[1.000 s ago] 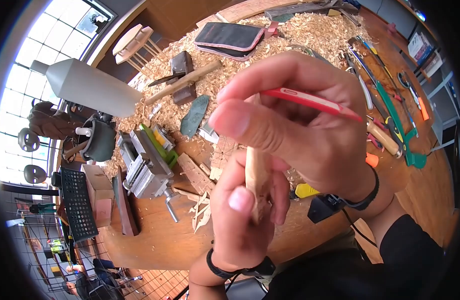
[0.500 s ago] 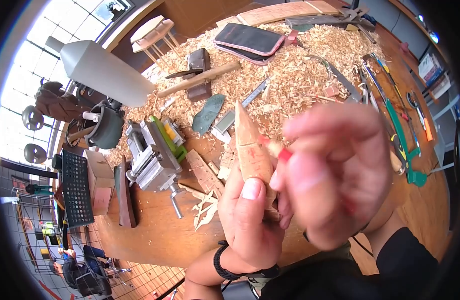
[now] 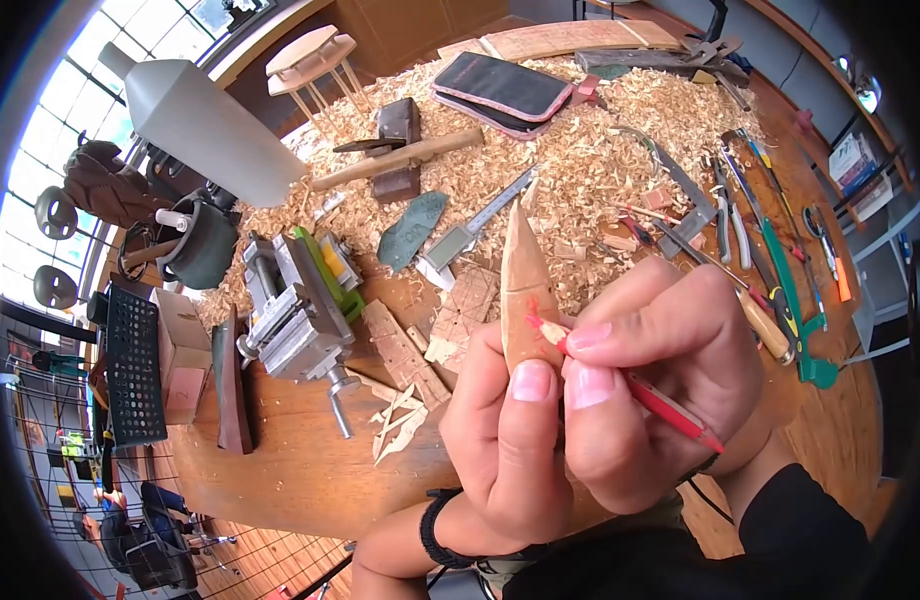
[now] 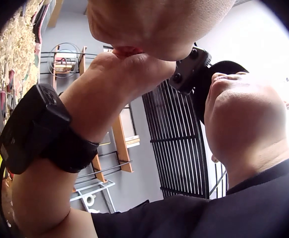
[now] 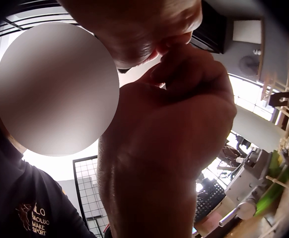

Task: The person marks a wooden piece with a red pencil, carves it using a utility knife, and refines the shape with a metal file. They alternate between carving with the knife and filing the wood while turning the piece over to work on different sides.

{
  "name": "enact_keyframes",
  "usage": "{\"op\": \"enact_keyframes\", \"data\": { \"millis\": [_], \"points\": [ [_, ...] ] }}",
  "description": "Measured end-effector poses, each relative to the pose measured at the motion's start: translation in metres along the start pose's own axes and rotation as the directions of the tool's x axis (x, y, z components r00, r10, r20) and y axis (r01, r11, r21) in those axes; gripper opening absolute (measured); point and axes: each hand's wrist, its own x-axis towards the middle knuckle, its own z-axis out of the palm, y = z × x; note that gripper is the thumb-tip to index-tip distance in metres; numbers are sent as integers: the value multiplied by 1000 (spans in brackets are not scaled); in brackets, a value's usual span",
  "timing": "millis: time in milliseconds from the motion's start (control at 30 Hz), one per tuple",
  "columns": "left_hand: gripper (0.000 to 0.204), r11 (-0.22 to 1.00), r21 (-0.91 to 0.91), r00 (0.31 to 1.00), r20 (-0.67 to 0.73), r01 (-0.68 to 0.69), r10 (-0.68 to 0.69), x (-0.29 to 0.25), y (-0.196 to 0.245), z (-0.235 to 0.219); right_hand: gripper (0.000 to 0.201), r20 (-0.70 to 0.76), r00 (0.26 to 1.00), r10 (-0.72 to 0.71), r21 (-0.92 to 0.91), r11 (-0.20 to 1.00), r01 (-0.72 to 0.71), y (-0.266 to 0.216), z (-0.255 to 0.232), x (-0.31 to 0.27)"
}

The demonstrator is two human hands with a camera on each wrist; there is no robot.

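In the head view my left hand grips the lower part of a pointed, carved piece of wood, its thumb flat against the near face. The piece stands upright, with a line across it and red marks below that line. My right hand pinches a red pencil between thumb and forefinger, close behind its sharpened end. The pencil tip is right at the red marks. Both hands are close together above the table edge. In the wrist views the wood and pencil are hidden behind the hands.
Behind the hands, wood shavings cover much of the table. A digital caliper, a wooden mallet and a zipped case lie there. A metal vise stands left; several hand tools, including a green-handled one, lie right.
My right hand, first raised in front of the wood with the pencil pointing away, has come down and turned, bringing the tip to the wood. My left hand still holds the piece, now fully visible above the thumb.
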Motion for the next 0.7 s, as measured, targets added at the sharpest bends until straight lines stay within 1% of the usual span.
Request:
{"op": "enact_keyframes", "data": {
  "millis": [33,67,133,167,233,267,333,467,533,567,600,633,667,700],
  "points": [
    [33,999,54,1000,-14,-6,7,0,0,2,27,12,1000,0,-7,1000,0,-1,-1,1],
    [33,999,52,1000,-13,-6,6,0,0,3,27,12,1000,0,-9,1000,0,-4,0,3],
    [33,999,34,999,-38,-26,27,0,0,6,26,-8,993,116,142,983,-114,-12,1,7],
    [33,999,34,999,-37,-25,26,0,-1,5,26,-9,993,116,141,983,-114,-10,-1,7],
    [33,998,28,999,4,-53,52,-2,-4,1,25,61,998,4,65,998,-8,-3,-6,6],
    [33,998,27,999,5,-52,52,-2,-5,0,25,61,998,4,65,998,-8,-2,-4,4],
    [33,996,64,997,40,-64,61,-2,-5,-2,24,-28,1000,1,-23,1000,-2,-1,0,0],
    [33,992,89,996,41,-88,85,-2,-4,-1,24,-24,1000,-8,-42,999,7,0,0,-1],
    [30,987,114,993,51,-114,109,-2,-6,-2,25,-78,997,12,-79,997,-18,0,5,-3],
    [30,987,114,993,51,-114,109,-2,-14,-6,25,-78,997,12,-80,997,-18,-2,3,-3],
    [29,642,611,876,206,-464,437,-1,-27,-13,26,-48,999,20,-113,993,-25,-6,0,-2],
    [27,-17,806,664,499,-592,557,-1,-33,-16,27,-18,999,30,-147,989,-32,-8,-2,-2],
    [27,-17,806,664,499,-592,556,-5,-34,-17,27,-19,999,31,-147,989,-33,-7,1,-3],
    [26,585,631,851,273,-510,448,-10,-33,-18,27,-65,998,23,-137,990,-32,-6,7,-5]
  ]
}}
